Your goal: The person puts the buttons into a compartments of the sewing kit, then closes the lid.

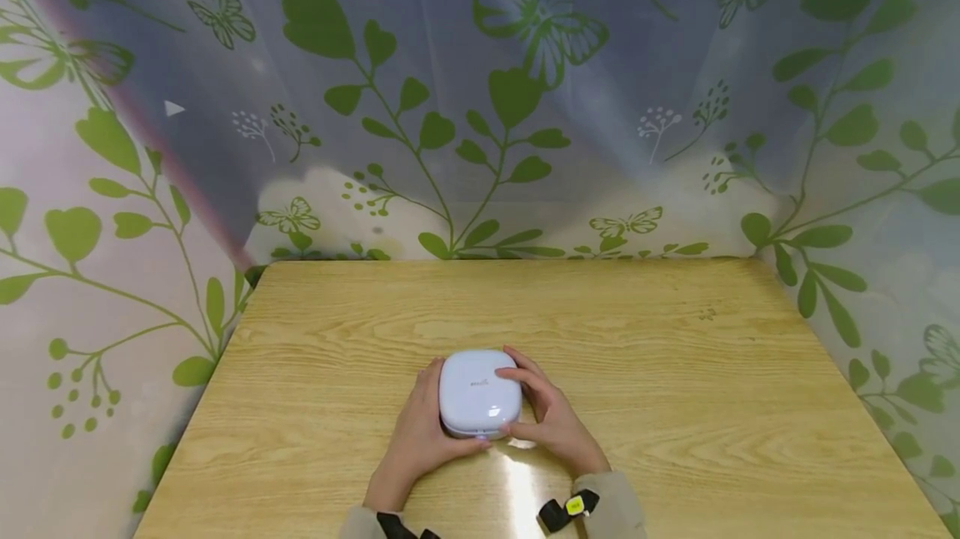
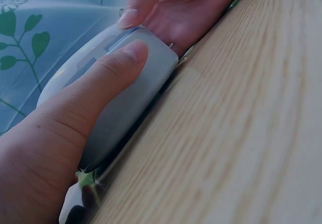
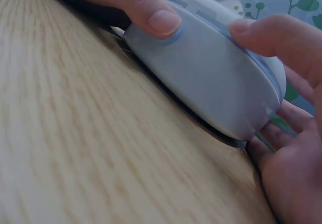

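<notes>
A glossy, pale blue-white case with a rounded-square lid (image 1: 480, 393) sits on the wooden table, small lettering on its top. My left hand (image 1: 420, 431) holds it along the left side. The left thumb (image 3: 163, 22) lies on the front face, over a round bluish button. From the right, my right hand (image 1: 555, 418) grips the case, one finger reaching over the lid's top. In the right wrist view, the right thumb (image 3: 246, 26) touches the seam between lid and base (image 3: 196, 78). The lid looks closed, and the case's far side is hidden.
The light wood-grain table (image 1: 300, 406) extends around the case on all sides. Behind it and at both sides hangs a curtain (image 1: 420, 189) printed with green leaves and butterflies. A black strap with a yellow tag (image 1: 574, 506) circles the right wrist.
</notes>
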Motion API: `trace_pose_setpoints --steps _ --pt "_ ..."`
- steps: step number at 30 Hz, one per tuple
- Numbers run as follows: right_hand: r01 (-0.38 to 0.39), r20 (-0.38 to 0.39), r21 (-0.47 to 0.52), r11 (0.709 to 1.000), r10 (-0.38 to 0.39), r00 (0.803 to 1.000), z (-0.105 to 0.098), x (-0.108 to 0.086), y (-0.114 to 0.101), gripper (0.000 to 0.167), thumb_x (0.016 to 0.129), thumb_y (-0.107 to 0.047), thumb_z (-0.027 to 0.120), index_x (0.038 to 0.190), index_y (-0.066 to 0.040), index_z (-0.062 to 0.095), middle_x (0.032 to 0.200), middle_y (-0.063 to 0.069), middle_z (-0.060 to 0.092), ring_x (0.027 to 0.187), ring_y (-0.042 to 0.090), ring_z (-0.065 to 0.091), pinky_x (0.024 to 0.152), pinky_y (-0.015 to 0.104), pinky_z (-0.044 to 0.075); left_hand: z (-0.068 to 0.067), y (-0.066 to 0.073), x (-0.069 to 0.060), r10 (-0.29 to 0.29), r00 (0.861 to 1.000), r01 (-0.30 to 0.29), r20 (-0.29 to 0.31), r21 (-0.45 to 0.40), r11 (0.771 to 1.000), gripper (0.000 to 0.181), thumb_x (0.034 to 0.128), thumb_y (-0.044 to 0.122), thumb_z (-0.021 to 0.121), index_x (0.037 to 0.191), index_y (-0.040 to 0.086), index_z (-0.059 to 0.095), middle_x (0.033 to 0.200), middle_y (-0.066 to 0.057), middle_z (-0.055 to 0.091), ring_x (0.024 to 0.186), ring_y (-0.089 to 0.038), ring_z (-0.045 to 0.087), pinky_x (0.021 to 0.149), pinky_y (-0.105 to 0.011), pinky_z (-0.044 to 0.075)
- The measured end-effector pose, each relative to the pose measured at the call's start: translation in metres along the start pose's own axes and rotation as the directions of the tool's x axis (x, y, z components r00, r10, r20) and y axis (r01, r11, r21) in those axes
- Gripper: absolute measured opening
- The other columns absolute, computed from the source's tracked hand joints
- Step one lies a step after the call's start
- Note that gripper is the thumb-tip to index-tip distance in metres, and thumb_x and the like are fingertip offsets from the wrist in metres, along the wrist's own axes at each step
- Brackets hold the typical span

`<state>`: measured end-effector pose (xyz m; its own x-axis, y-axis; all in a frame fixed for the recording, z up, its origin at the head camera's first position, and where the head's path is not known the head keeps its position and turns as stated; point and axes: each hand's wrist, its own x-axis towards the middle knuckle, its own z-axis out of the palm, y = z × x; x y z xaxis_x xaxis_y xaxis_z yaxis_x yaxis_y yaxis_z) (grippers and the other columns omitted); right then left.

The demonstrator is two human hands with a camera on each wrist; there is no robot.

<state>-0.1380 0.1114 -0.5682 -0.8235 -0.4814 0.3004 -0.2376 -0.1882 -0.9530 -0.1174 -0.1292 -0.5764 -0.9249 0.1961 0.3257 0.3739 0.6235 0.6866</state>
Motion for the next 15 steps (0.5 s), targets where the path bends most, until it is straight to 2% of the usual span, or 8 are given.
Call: trace_pose_setpoints --steps 15 --pt "0.011 0.014 -0.001 1.0 -0.011 1.0 -0.001 0.0003 0.0017 0.066 0.079 0.011 0.076 0.139 0.0 0.051 0.162 0.019 0.015 0.15 0.032 0.014 0.12 0.022 0.017 0.0003 -0.0012 0.0009 0.018 1.0 -0.018 0.008 0.014 1.0 0.128 0.0556 0.068 0.086 0.154 0.011 0.028 0.144 -0.008 0.044 0.127 -0.023 0.048 0.103 -0.049 0.046"
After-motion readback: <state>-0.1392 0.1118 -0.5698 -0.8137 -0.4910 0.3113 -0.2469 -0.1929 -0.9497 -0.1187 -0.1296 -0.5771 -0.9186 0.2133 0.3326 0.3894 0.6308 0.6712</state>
